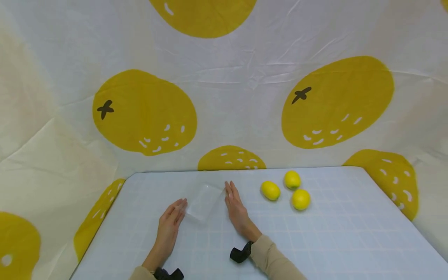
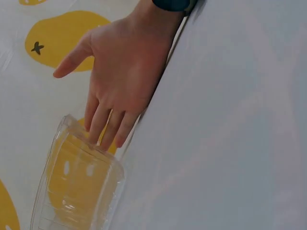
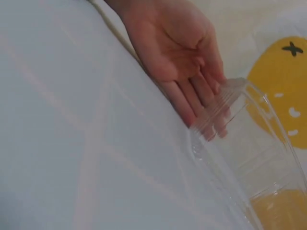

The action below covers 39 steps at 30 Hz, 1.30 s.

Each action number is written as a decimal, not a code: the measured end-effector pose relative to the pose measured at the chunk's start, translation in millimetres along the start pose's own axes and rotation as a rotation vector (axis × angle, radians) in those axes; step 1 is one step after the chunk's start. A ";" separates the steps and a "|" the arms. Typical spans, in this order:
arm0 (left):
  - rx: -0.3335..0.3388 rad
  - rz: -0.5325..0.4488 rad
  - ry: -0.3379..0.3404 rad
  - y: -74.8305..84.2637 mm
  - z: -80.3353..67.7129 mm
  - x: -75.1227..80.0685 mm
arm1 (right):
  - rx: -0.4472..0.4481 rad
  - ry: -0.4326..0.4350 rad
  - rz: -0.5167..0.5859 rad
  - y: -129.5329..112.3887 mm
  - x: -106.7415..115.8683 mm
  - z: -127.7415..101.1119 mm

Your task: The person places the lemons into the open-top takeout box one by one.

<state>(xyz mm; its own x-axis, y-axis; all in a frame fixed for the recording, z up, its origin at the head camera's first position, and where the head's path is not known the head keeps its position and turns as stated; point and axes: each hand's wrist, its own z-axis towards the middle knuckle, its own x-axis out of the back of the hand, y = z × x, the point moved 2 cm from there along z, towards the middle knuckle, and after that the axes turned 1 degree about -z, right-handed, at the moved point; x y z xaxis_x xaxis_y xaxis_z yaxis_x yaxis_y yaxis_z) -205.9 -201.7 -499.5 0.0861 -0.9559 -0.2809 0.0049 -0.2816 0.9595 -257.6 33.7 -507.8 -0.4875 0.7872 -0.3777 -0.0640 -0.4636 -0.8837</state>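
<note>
As hands (image 1: 169, 221) (image 1: 237, 210) flank it, clear container (image 1: 204, 204) between

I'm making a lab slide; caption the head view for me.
Left hand and right hand flank a clear plastic container on a pale table, three lemons to the right.

Clear, ridged plastic container (image 1: 204, 203), aslant
</note>
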 end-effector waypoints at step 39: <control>-0.047 0.142 -0.028 -46.8 -22.6 -101.0 | -0.058 0.108 -0.294 -31.5 54.1 -53.8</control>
<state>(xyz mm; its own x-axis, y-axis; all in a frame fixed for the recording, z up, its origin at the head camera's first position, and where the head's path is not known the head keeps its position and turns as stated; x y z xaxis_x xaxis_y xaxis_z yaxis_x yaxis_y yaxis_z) -192.3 -90.1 -515.6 0.0614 -0.9879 -0.1422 0.0415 -0.1398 0.9893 -235.1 112.8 -515.3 -0.3602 0.9240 -0.1280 -0.1377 -0.1883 -0.9724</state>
